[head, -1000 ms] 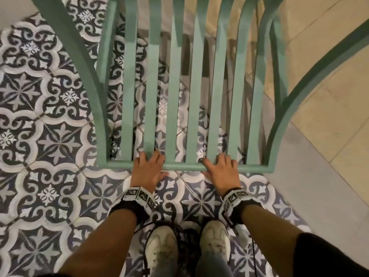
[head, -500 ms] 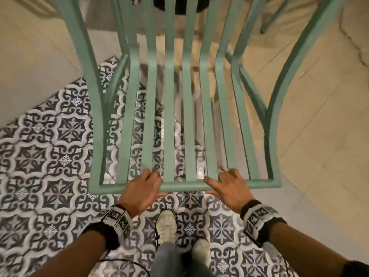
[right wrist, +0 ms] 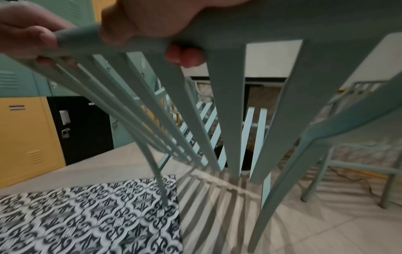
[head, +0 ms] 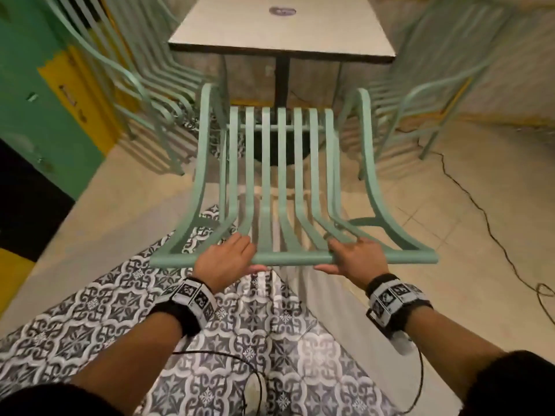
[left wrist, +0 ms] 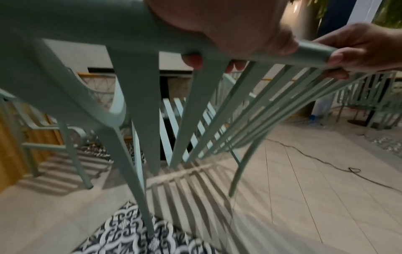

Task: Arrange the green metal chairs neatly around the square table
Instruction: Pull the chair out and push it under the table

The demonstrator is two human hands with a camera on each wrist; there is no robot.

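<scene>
Here your left hand (head: pixel 223 261) and right hand (head: pixel 357 259) both curl round the top rail of the green chair (head: pixel 279 181), fingers over the far side and thumbs underneath, the two grips apart along the rail's middle. The chair's seat stretches away from your grip toward the square table (head: pixel 282 28), facing its near edge. More green chairs (head: pixel 141 85) stand left and right of the table.
</scene>
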